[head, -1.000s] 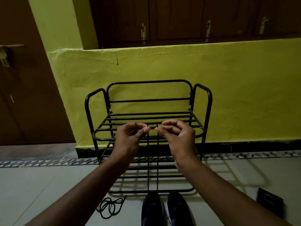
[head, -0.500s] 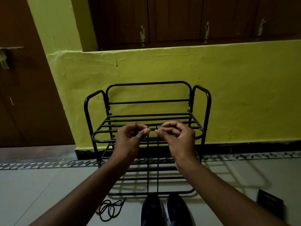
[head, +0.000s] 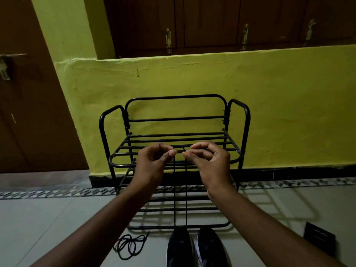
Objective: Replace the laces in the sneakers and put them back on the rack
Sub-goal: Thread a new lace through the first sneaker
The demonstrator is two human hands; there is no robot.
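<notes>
The left hand (head: 154, 162) and the right hand (head: 211, 162) are held up side by side with the fingers curled. Each one pinches an end of a black lace (head: 174, 180) between thumb and finger. The lace hangs straight down to the sneakers (head: 179, 247), which sit in front of the rack (head: 247, 120). A loose lace (head: 131, 245) lies beside them.

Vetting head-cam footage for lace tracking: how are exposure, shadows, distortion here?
Head view: dim, underexposed; black lace, pinched by left hand and right hand, nearly vanishes against the black rack; shadow of it falls rightward on the floor; wide-angle leans the yellow wall edges at left.
</notes>
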